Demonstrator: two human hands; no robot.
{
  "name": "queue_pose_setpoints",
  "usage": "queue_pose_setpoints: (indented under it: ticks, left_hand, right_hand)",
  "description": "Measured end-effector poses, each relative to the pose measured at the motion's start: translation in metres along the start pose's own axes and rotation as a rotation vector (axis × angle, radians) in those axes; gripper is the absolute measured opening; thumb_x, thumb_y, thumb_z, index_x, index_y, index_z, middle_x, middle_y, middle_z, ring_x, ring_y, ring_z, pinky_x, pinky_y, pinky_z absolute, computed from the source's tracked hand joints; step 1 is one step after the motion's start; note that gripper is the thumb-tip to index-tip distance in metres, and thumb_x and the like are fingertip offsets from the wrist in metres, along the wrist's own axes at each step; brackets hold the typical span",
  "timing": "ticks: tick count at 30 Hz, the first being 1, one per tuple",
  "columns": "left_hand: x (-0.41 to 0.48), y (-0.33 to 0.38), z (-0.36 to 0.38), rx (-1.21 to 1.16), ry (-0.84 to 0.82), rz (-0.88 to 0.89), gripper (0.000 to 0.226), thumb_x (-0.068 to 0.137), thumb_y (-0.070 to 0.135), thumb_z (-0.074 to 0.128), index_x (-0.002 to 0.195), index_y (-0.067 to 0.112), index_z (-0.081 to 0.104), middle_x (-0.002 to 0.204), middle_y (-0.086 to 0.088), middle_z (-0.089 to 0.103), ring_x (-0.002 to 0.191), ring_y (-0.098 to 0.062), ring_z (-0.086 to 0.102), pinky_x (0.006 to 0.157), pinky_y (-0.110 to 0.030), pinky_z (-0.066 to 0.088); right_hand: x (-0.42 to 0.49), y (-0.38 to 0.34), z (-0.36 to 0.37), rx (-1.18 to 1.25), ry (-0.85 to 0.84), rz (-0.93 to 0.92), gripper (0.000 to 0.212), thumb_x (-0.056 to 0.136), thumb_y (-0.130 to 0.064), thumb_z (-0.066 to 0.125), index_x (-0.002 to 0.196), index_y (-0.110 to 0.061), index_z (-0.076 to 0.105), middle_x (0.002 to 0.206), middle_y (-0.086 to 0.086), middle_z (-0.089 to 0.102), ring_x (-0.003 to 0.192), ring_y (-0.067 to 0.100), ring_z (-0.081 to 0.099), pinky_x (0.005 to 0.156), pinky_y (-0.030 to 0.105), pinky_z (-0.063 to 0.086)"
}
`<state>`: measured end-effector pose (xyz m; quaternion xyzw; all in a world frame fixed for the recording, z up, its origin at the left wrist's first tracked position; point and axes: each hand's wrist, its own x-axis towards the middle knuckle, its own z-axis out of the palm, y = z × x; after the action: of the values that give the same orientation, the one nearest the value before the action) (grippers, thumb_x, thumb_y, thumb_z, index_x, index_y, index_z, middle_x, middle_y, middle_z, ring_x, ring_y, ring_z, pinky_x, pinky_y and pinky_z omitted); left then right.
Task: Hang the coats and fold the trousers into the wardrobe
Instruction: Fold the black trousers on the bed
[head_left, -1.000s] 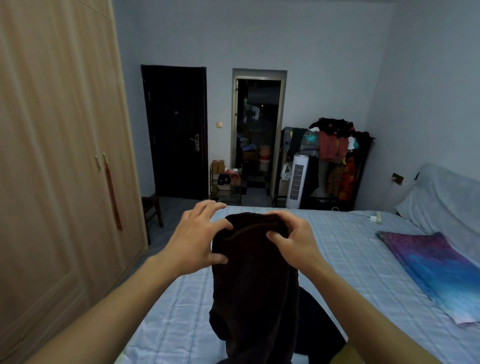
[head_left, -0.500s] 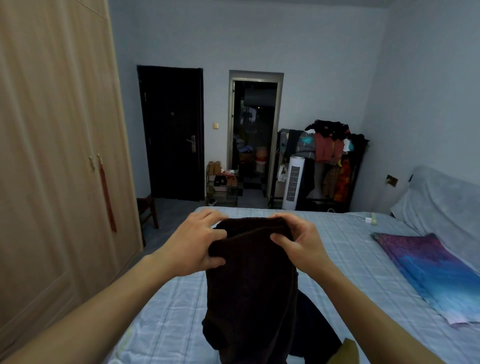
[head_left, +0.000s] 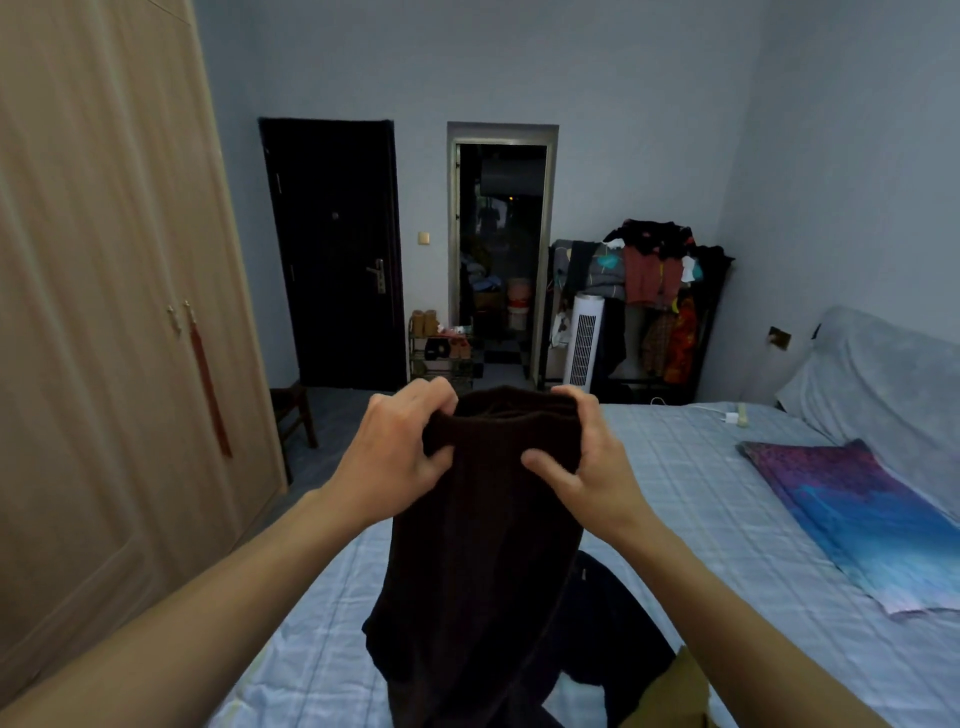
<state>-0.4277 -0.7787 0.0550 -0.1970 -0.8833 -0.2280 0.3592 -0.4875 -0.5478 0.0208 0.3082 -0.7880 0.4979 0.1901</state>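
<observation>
Between the two hands, raised over the bed (head_left: 691, 499), hangs a dark brown garment (head_left: 483, 545), probably trousers, though the folds and dim light hide its cut. Left hand (head_left: 395, 457): fingers curled over the top left edge of the cloth, thumb pressed against the front, pinching the edge. Right hand (head_left: 592, 462): fingers hooked over the top right edge, thumb lying across the front, also clamped on the fabric. The cloth bunches between the two grips and drops straight below the fingers, its lower part running out of view at the bottom edge.

Under and just right of the hanging cloth, a second dark garment (head_left: 613, 623) lies crumpled on the pale checked sheet. Below the right wrist, an olive-coloured piece of fabric (head_left: 670, 696) shows at the bottom edge. Well right of the right hand, a purple and blue pillow (head_left: 857, 514) rests on the bed.

Left of the left hand stands the wooden wardrobe (head_left: 104, 312), doors closed, a red tassel (head_left: 208, 384) hanging from one handle. Beyond the fingertips: a dark door (head_left: 332, 254), an open doorway (head_left: 501, 249), a white tower fan (head_left: 584, 343), and a loaded clothes rack (head_left: 654, 291).
</observation>
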Motion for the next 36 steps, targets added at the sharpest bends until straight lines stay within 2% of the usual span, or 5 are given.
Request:
queue_pose_setpoints:
  ticks: [5, 9, 14, 26, 36]
  left_hand:
    - [0.002, 0.013, -0.002, -0.122, -0.044, -0.075, 0.062, 0.077, 0.007, 0.08, 0.124, 0.026, 0.045, 0.103, 0.011, 0.063, 0.09, -0.005, 0.066, 0.078, -0.022, 0.055]
    - [0.008, 0.027, -0.018, -0.123, 0.036, -0.119, 0.062, 0.071, 0.001, 0.085, 0.123, 0.022, 0.057, 0.105, 0.017, 0.064, 0.099, 0.005, 0.062, 0.083, -0.007, 0.046]
    - [0.008, 0.053, -0.048, -0.09, 0.134, -0.154, 0.053, 0.069, 0.0, 0.086, 0.114, 0.019, 0.064, 0.104, 0.013, 0.066, 0.101, -0.001, 0.064, 0.084, -0.008, 0.045]
    - [-0.033, 0.101, -0.147, 0.232, 0.379, 0.112, 0.032, 0.082, 0.01, 0.075, 0.11, 0.018, 0.061, 0.105, 0.008, 0.056, 0.091, -0.012, 0.059, 0.08, -0.051, 0.05]
    - [-0.049, 0.14, -0.274, 0.356, 0.568, 0.308, 0.025, 0.083, 0.007, 0.068, 0.108, 0.009, 0.062, 0.105, -0.004, 0.059, 0.096, -0.018, 0.055, 0.081, -0.05, 0.046]
  right_hand:
    - [-0.01, 0.003, -0.004, 0.0, 0.035, 0.035, 0.074, 0.072, -0.007, 0.085, 0.13, -0.028, 0.044, 0.111, -0.018, 0.061, 0.105, -0.008, 0.058, 0.089, 0.012, 0.049]
    - [-0.001, -0.007, -0.014, 0.162, 0.078, 0.002, 0.062, 0.075, -0.005, 0.084, 0.124, -0.026, 0.052, 0.108, -0.017, 0.066, 0.103, -0.004, 0.064, 0.087, 0.016, 0.053]
    - [0.017, -0.036, -0.028, 0.195, 0.05, -0.176, 0.057, 0.078, -0.009, 0.082, 0.124, -0.025, 0.053, 0.109, -0.015, 0.065, 0.104, 0.001, 0.063, 0.087, 0.014, 0.05]
    - [-0.003, -0.159, -0.037, -0.11, 0.205, -0.485, 0.053, 0.076, -0.017, 0.084, 0.121, -0.014, 0.057, 0.112, -0.002, 0.051, 0.099, 0.002, 0.051, 0.093, 0.006, 0.037]
    - [-0.02, -0.304, -0.039, -0.18, 0.421, -0.703, 0.046, 0.081, -0.017, 0.082, 0.119, -0.003, 0.059, 0.109, 0.002, 0.05, 0.099, 0.003, 0.045, 0.09, 0.009, 0.036]
